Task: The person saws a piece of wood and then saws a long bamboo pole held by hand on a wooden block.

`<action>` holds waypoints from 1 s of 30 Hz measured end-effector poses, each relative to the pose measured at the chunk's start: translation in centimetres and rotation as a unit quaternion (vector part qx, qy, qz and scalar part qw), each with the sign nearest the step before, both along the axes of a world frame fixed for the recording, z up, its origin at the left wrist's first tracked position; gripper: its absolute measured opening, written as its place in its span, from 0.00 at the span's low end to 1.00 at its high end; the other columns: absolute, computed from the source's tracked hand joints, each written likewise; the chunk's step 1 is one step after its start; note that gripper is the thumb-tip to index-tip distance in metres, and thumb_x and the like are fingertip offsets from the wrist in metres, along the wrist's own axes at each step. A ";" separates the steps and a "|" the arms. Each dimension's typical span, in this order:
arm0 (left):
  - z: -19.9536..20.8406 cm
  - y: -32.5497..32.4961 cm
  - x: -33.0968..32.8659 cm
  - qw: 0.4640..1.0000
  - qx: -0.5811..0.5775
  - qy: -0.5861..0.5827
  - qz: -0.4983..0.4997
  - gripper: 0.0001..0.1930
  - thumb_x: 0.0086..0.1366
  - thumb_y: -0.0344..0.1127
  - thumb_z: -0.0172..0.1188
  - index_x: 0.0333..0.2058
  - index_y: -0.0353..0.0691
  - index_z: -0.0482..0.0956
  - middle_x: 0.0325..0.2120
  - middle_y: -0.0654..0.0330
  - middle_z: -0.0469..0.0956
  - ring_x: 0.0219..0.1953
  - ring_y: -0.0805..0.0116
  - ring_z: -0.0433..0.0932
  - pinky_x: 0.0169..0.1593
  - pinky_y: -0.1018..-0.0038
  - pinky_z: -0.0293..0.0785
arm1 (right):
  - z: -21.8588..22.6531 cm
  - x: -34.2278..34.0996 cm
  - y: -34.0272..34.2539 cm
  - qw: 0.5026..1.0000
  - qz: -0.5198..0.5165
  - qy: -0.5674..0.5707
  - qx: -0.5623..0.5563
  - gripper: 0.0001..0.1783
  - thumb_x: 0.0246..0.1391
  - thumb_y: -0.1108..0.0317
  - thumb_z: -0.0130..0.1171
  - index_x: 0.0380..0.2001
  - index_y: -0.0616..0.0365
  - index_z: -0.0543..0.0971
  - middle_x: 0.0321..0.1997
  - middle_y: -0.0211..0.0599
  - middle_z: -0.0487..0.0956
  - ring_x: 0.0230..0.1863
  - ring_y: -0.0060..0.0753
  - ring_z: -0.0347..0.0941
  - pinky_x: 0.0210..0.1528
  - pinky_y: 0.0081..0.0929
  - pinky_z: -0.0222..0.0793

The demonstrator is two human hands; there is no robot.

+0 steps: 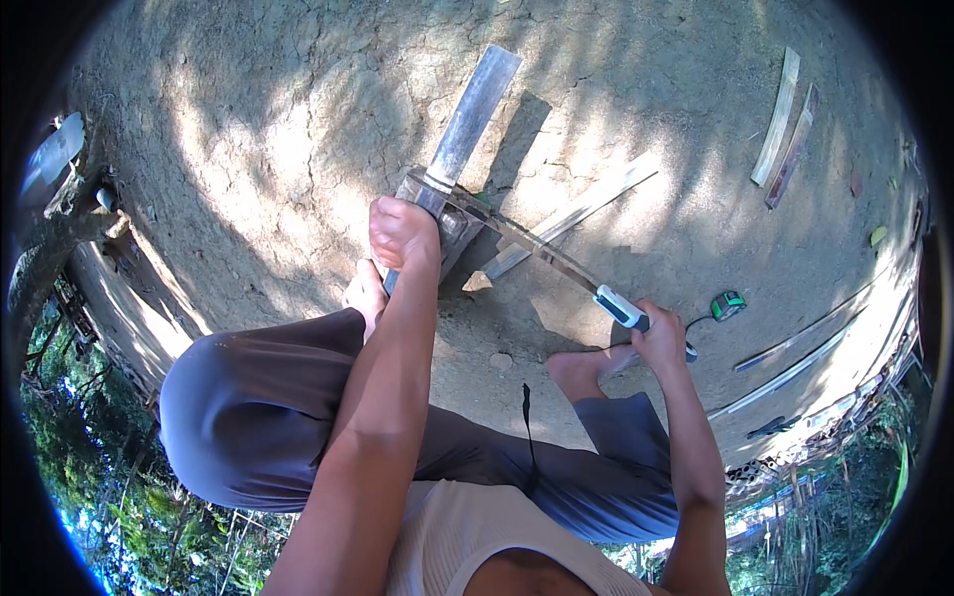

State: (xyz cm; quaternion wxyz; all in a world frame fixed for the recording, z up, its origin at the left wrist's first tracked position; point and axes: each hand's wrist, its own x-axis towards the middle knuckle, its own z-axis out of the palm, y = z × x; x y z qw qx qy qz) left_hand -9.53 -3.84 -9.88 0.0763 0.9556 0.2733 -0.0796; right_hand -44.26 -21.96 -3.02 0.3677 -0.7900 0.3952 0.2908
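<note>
On the bare ground, sawing is judged to be the step in hand. One grey plank is laid over one dark block, its far end left jutting out beyond it. One saw is set with its blade across the plank, near a pale line on the wood; how deep any cut has been made cannot be told. The plank is pinned by the left hand, whose fingers are clenched on it just beside the blade, though the fingertips are hidden. The saw's handle is gripped by the closed fingers of the right hand.

For the next stroke, it is judged, the plank must be pressed firmly to the block, the blade guided along one line, and the left knuckles spared its teeth.

As counted, two long thin strips are seen at the lower right, one pale board is seen on the ground beyond the blade, and two shorter slats are seen at the upper right. Two bare feet are shown, one near the block. Smallest, one green-and-black tape measure is seen near the right hand.
</note>
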 end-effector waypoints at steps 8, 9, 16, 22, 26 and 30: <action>-0.3 0.4 -0.2 1.000 -0.023 0.001 -0.010 0.22 0.63 0.47 0.42 0.36 0.46 0.87 0.35 0.48 0.85 0.40 0.42 0.82 0.46 0.51 0.74 | -4.8 -0.9 -0.2 0.998 -0.018 -0.029 0.049 0.19 0.43 0.73 0.66 0.42 0.52 0.82 0.35 0.51 0.82 0.41 0.60 0.79 0.45 0.48 0.75; -0.6 0.3 0.0 0.999 -0.029 0.001 -0.017 0.22 0.63 0.47 0.42 0.36 0.47 0.87 0.35 0.49 0.85 0.40 0.42 0.82 0.46 0.52 0.74 | -4.5 -1.2 -0.7 0.997 -0.015 -0.012 0.070 0.18 0.43 0.73 0.66 0.42 0.52 0.82 0.36 0.51 0.82 0.41 0.60 0.79 0.45 0.48 0.75; 0.1 0.2 0.3 1.000 -0.020 0.016 0.011 0.22 0.63 0.46 0.42 0.37 0.48 0.88 0.35 0.50 0.85 0.41 0.43 0.82 0.47 0.53 0.73 | 1.2 0.0 0.0 0.998 0.037 0.005 0.048 0.21 0.42 0.75 0.66 0.44 0.51 0.82 0.39 0.47 0.84 0.41 0.57 0.80 0.45 0.46 0.76; 0.0 -0.2 0.1 1.000 -0.007 0.022 0.006 0.22 0.64 0.47 0.42 0.38 0.48 0.88 0.36 0.50 0.85 0.41 0.44 0.82 0.48 0.52 0.73 | -0.4 1.8 -1.3 0.998 0.004 -0.027 -0.059 0.20 0.41 0.74 0.67 0.42 0.51 0.82 0.36 0.47 0.84 0.40 0.56 0.80 0.45 0.47 0.76; -0.2 0.2 0.1 1.000 -0.019 0.011 -0.003 0.22 0.64 0.47 0.43 0.37 0.48 0.88 0.35 0.50 0.85 0.40 0.44 0.82 0.47 0.53 0.73 | 0.0 2.0 -1.7 0.995 0.065 0.028 0.063 0.21 0.41 0.75 0.66 0.43 0.50 0.81 0.37 0.45 0.84 0.41 0.55 0.81 0.44 0.47 0.76; 0.1 0.1 0.1 1.000 -0.006 0.018 0.010 0.22 0.63 0.46 0.43 0.36 0.49 0.88 0.34 0.50 0.86 0.40 0.44 0.82 0.45 0.53 0.74 | 1.4 3.8 0.8 0.999 0.036 -0.001 -0.035 0.22 0.42 0.75 0.66 0.45 0.49 0.80 0.39 0.46 0.84 0.41 0.54 0.81 0.45 0.47 0.76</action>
